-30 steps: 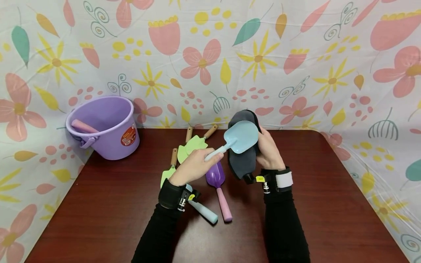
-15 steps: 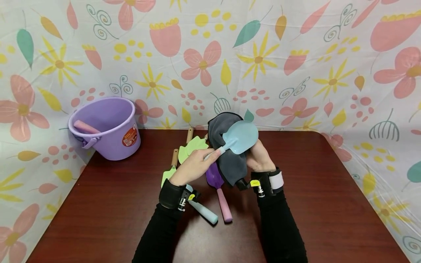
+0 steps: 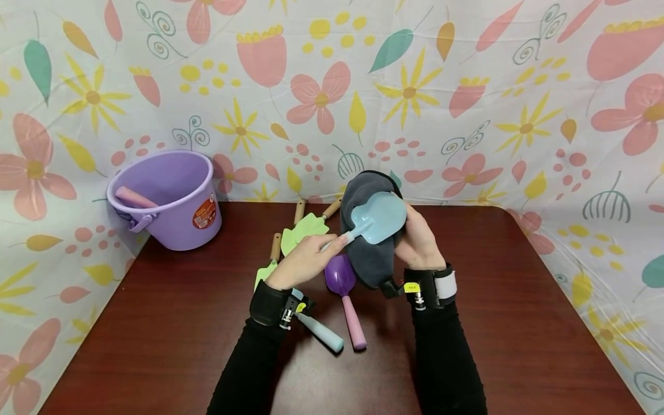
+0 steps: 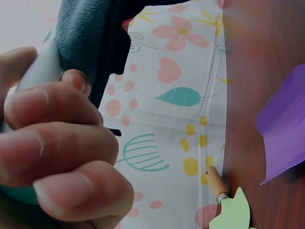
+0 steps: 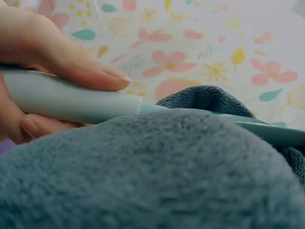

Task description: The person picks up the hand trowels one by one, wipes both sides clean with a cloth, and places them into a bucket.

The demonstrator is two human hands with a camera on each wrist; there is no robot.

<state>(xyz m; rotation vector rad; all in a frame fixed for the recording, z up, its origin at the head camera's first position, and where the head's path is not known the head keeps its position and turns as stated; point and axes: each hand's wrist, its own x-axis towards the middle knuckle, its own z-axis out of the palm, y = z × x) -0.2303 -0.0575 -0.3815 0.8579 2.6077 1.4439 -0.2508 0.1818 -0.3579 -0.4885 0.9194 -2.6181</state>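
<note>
My left hand (image 3: pixel 311 253) grips the pale handle of a light blue toy shovel (image 3: pixel 378 218) and holds it above the table's middle. My right hand (image 3: pixel 417 236) holds a dark grey cloth (image 3: pixel 369 260) wrapped against the underside of the shovel's blade. In the left wrist view my curled fingers (image 4: pixel 62 143) close round the handle (image 4: pixel 40 71), with the cloth (image 4: pixel 95 33) just beyond. The right wrist view is filled by the cloth (image 5: pixel 143 176), with the handle (image 5: pixel 62 100) above it.
A purple bucket (image 3: pixel 171 202) with a pink handle (image 3: pixel 135 197) inside stands at the back left. On the dark wooden table (image 3: pixel 155 323) lie a purple scoop (image 3: pixel 339 276), green tools with wooden handles (image 3: pixel 303 230) and a blue-handled tool (image 3: pixel 324 335). Flowered sheets surround the table.
The cloth in my right hand slid left across the shovel's blade, then back toward the middle. The shovel dropped slightly. My left hand stayed almost still.
</note>
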